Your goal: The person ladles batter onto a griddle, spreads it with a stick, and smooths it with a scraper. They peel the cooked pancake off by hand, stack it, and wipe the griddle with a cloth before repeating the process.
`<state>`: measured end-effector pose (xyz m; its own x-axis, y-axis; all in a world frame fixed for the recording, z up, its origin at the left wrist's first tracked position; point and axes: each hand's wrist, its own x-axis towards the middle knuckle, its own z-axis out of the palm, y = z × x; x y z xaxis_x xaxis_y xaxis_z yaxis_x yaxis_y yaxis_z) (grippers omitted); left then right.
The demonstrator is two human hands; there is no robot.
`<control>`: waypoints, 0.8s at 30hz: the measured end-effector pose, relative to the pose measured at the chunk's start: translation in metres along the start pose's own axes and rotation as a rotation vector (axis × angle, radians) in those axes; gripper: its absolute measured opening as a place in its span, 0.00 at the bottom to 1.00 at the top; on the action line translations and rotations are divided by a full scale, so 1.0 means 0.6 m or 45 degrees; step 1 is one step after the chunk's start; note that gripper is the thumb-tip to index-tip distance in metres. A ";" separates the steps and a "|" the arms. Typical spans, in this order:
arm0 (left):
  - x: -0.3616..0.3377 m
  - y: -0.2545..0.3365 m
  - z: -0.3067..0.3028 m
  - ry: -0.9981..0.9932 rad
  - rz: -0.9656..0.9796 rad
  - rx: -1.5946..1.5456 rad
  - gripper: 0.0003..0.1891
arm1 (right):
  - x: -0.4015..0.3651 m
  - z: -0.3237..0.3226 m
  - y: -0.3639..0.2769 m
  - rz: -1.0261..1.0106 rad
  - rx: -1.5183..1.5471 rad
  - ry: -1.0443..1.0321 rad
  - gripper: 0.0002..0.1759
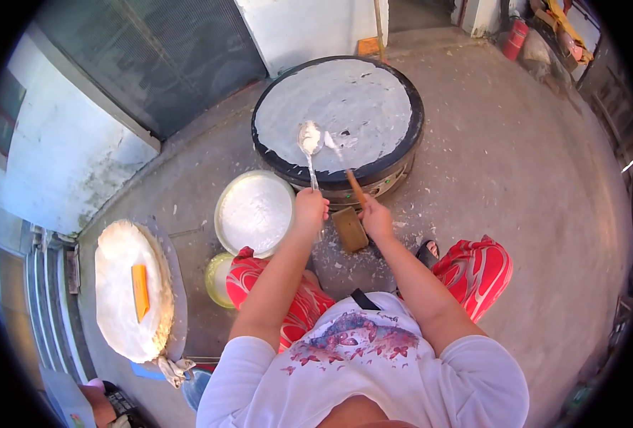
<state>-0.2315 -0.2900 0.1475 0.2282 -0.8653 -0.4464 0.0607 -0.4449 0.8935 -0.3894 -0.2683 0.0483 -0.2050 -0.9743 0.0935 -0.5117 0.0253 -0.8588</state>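
My left hand (310,208) is closed round the handle of a metal ladle (310,138), whose bowl carries white batter over the griddle's near edge. In my right hand (378,218) is the wooden handle of a spatula (354,187); its batter-coated end is just right of the ladle bowl. Beneath both tools, a thin pale sheet of batter (338,100) covers most of the round black griddle (418,118), with a few dark gaps near the front. A wide basin of white batter (256,212) stands on the floor left of my left hand.
A stack of round flatbreads (120,285) with an orange scraper (140,291) on top lies at the left. A small yellow-green bowl (217,279) sits beside my left knee. A brown block (350,230) lies before the griddle. A red fire extinguisher (516,39) stands far right.
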 end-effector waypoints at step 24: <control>-0.076 0.059 -0.380 -0.650 -0.418 -1.622 0.20 | 0.012 -0.086 0.023 0.422 0.406 -0.054 0.18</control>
<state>-0.0182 -0.2138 0.2109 -0.3233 -0.8738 -0.3632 0.9287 -0.3666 0.0554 -0.4408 -0.2636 0.0632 -0.2766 -0.9338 -0.2271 -0.1404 0.2730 -0.9517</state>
